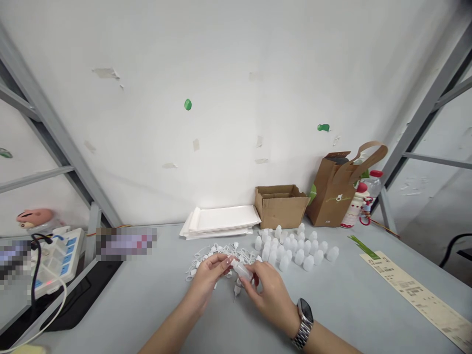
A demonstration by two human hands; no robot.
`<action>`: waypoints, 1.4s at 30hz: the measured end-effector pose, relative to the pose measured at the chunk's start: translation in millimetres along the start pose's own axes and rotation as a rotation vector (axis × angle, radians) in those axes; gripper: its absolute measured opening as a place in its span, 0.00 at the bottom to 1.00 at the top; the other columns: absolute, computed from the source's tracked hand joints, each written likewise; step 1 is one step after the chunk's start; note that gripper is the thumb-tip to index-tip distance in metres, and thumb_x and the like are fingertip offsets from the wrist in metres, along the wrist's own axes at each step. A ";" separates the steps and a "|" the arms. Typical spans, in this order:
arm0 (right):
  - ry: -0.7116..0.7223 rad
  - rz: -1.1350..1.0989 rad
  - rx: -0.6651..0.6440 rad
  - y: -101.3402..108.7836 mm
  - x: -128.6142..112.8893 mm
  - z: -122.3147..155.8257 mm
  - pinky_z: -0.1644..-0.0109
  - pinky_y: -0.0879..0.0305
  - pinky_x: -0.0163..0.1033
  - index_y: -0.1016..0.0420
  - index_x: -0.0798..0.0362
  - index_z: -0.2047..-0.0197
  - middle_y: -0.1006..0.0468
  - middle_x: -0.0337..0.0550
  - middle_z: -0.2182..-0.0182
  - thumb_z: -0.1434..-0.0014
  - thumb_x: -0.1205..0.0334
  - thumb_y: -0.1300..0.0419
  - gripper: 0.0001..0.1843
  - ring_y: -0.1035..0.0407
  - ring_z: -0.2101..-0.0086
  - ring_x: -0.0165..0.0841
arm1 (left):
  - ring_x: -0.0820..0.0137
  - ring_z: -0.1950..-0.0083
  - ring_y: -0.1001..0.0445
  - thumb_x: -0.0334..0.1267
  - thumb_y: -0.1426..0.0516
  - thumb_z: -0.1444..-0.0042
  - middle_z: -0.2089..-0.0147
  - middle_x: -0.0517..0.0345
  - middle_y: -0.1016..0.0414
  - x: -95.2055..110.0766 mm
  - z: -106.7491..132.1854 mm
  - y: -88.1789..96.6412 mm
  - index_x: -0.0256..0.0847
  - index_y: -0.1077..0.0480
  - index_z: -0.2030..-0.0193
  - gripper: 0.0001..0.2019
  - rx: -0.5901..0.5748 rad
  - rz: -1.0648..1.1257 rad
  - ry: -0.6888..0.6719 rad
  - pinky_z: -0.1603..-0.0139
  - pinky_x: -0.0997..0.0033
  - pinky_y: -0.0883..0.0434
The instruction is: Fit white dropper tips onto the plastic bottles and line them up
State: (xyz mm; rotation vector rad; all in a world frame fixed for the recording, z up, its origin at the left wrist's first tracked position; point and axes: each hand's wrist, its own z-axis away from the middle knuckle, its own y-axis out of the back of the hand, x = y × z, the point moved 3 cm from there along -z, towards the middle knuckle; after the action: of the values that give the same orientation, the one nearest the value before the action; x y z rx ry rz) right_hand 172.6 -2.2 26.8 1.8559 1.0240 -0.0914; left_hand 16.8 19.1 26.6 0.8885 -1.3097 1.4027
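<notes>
A small translucent plastic squeeze bottle [242, 271] is held tilted between my two hands, above the grey table [147, 305]. My left hand [209, 271] is closed, thumb and fingers pinching the bottle's narrow white top end. Around the bottle's lower body, the fingers of my right hand [268, 287] are closed. Behind my left hand lies a tangled pile of white caps with thin straps [202, 253], partly hidden by my fingers. A white tip with a thin needle-like point [236, 291] shows just under the held bottle. Several similar bottles [299, 255] stand grouped beyond my right hand.
White padded envelopes [224, 220] lie stacked by the wall. Beside them are an open cardboard box [282, 211], a brown paper bag [326, 196] and a drink bottle [374, 184]. A printed paper strip [413, 290] lies right; a power strip [62, 260] with cables lies left.
</notes>
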 end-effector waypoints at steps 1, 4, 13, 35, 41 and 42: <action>0.010 0.011 0.006 0.0 -0.5 0.0 0.67 0.43 0.38 0.34 0.53 0.65 0.30 0.42 0.75 0.40 0.62 0.48 0.04 0.37 0.73 0.34 | 0.72 0.67 0.30 0.46 0.36 0.60 0.69 0.56 0.23 -0.3 0.2 -0.3 0.37 0.26 0.71 0.14 0.002 -0.005 -0.005 0.61 0.73 0.36; 0.037 0.029 0.027 -1.0 -1.7 1.0 0.67 0.43 0.38 0.33 0.53 0.65 0.30 0.42 0.76 0.40 0.63 0.48 0.05 0.37 0.74 0.33 | 0.71 0.67 0.30 0.46 0.36 0.59 0.69 0.55 0.23 -2.6 -0.2 0.2 0.37 0.27 0.72 0.14 -0.004 -0.030 -0.032 0.61 0.72 0.35; -0.351 -0.497 -0.012 -6.7 3.6 -0.1 0.69 0.40 0.35 0.32 0.55 0.69 0.31 0.37 0.77 0.47 0.57 0.41 0.09 0.37 0.75 0.30 | 0.64 0.60 0.27 0.44 0.36 0.58 0.66 0.53 0.21 -5.1 -2.1 2.3 0.38 0.25 0.69 0.12 -0.024 -0.042 -0.090 0.57 0.69 0.34; -0.377 -0.586 -0.131 -4.0 3.0 -5.2 0.66 0.40 0.36 0.32 0.54 0.67 0.29 0.39 0.75 0.45 0.55 0.43 0.11 0.36 0.73 0.31 | 0.64 0.61 0.25 0.45 0.38 0.56 0.64 0.52 0.20 1.9 -2.1 4.4 0.37 0.25 0.67 0.13 0.001 -0.142 -0.071 0.55 0.69 0.34; -0.281 -0.401 -0.101 -1.6 -2.0 1.2 0.64 0.39 0.37 0.31 0.54 0.61 0.28 0.42 0.72 0.43 0.59 0.46 0.09 0.34 0.71 0.33 | 0.62 0.58 0.25 0.44 0.38 0.57 0.63 0.51 0.20 3.8 2.4 3.7 0.37 0.24 0.69 0.12 -0.015 -0.115 -0.073 0.55 0.68 0.33; -0.277 -0.403 -0.092 -2.2 -1.8 1.0 0.64 0.39 0.37 0.31 0.55 0.61 0.28 0.42 0.72 0.43 0.59 0.46 0.09 0.34 0.71 0.33 | 0.62 0.58 0.25 0.45 0.38 0.57 0.63 0.50 0.20 4.5 2.9 3.7 0.37 0.24 0.69 0.12 -0.008 -0.115 -0.077 0.55 0.68 0.33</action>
State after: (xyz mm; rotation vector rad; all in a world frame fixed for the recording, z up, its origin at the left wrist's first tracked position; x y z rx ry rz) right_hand 170.3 -3.8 25.5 1.4832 1.1686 -0.5174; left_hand 11.8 17.3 30.4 1.0053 -1.2994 1.2848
